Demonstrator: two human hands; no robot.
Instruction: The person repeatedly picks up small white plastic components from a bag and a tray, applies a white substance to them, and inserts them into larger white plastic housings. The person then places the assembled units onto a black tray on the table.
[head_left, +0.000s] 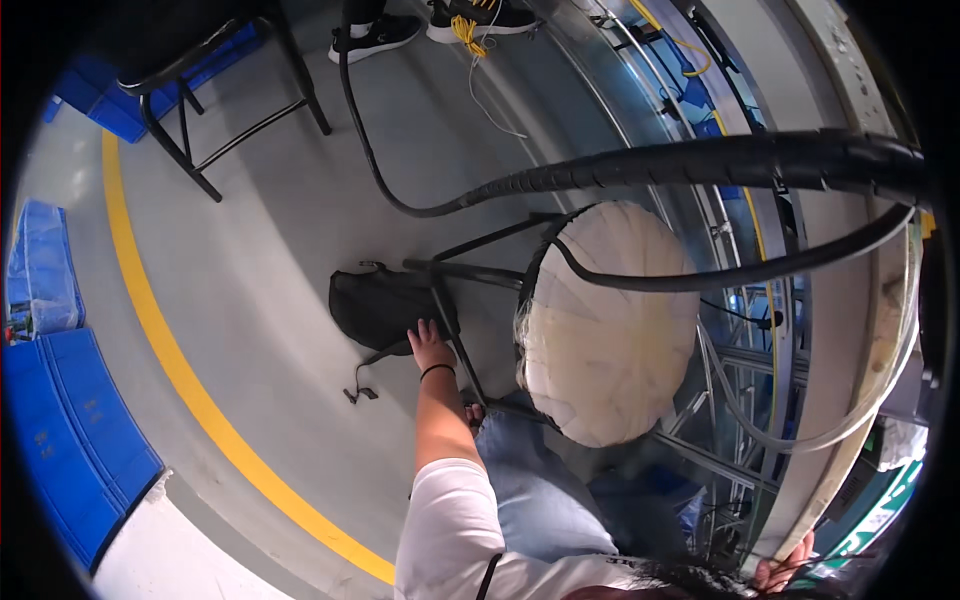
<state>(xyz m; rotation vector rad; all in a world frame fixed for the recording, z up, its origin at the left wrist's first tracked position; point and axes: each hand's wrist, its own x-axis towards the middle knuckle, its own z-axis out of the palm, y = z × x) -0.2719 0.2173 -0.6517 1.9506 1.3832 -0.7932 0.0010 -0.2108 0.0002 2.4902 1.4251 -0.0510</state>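
Note:
A black fabric bag (pixel 385 308) lies slumped on the grey floor beside the legs of a stool, with a strap and buckle (pixel 362 388) trailing from it. My left hand (pixel 430 347) reaches down and rests on the bag's near edge, its fingers spread and apart. The stool's round seat (pixel 610 325) wears a pale, wrinkled cover, and its dark metal legs (pixel 455 335) stretch over the floor next to the bag. At the lower right, my right hand (pixel 785 567) shows only in part, its fingers curled on the edge of the workbench (pixel 800 480).
Thick black cables (pixel 690 165) hang across the upper right above the stool. Blue bins (pixel 85 430) line the left, beyond a yellow floor line (pixel 190 375). Another dark stool (pixel 200 150) and a person's shoes (pixel 385 38) are at the top. Metal framing (pixel 740 370) stands under the bench.

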